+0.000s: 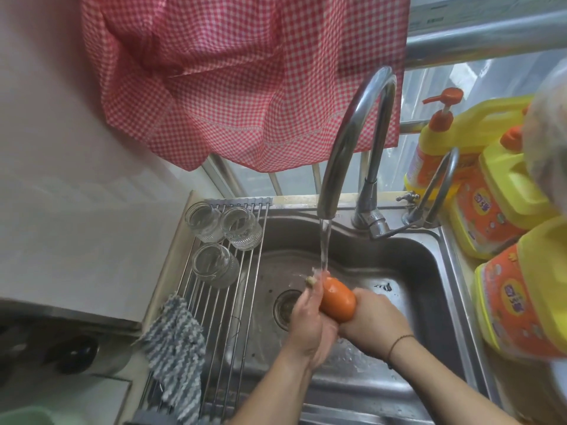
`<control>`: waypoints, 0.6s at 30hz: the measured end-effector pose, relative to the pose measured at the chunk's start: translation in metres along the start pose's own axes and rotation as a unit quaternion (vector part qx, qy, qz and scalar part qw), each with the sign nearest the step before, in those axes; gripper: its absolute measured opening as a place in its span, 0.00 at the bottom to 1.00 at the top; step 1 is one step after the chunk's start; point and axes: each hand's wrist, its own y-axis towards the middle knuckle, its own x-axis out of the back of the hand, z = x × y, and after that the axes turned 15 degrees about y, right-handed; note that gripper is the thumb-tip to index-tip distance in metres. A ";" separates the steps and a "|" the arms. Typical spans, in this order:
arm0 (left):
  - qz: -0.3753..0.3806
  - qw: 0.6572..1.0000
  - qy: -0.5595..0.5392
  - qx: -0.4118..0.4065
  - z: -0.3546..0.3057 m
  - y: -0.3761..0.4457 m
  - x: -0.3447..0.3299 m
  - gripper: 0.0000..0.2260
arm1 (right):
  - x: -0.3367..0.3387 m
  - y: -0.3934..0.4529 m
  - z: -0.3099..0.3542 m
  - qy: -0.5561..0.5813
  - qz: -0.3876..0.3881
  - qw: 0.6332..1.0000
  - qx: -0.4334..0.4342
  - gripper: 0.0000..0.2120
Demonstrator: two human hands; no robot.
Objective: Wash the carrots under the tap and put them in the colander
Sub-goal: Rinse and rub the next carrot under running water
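head view: a carrot [337, 299] rinsed under the running tap [352, 139], low centre of the frame.

both hands hold the carrot over the sink [429, 271], its stalk end in the stream: the left hand [308, 320] wraps its left side with curled fingers, the right hand [372, 317] grips the lower end. no colander is clearly in view. the carrot looks stiff, fairly light and wet, so likely slippery; a full-fingered grip round the thick middle seems safest. glass jars [214, 240] stand on the rack [239, 302] at left.
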 end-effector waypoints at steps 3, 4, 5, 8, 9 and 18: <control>-0.031 0.999 0.000 0.012 0.004 0.006 0.003 0.08 | -0.006 -0.004 0.006 -0.072 -0.021 0.997 0.019 0.10; -0.051 0.998 0.006 0.026 0.002 0.009 0.002 0.08 | -0.011 -0.008 0.009 -0.105 -0.048 0.993 0.034 0.10; -0.063 0.997 0.010 0.043 -0.002 0.012 0.000 0.08 | -0.018 -0.011 0.011 -0.134 -0.073 0.986 0.066 0.11; -0.065 0.993 -0.008 0.103 -0.014 0.024 -0.002 0.13 | -0.026 -0.019 0.010 -0.167 -0.067 0.976 0.122 0.17; -0.063 0.992 -0.005 0.105 -0.017 0.025 0.000 0.15 | -0.021 -0.022 0.007 -0.136 -0.028 0.984 0.109 0.19; -0.100 0.991 0.072 0.056 0.003 0.028 0.001 0.21 | 0.009 -0.034 -0.007 0.279 0.177 0.934 -0.133 0.07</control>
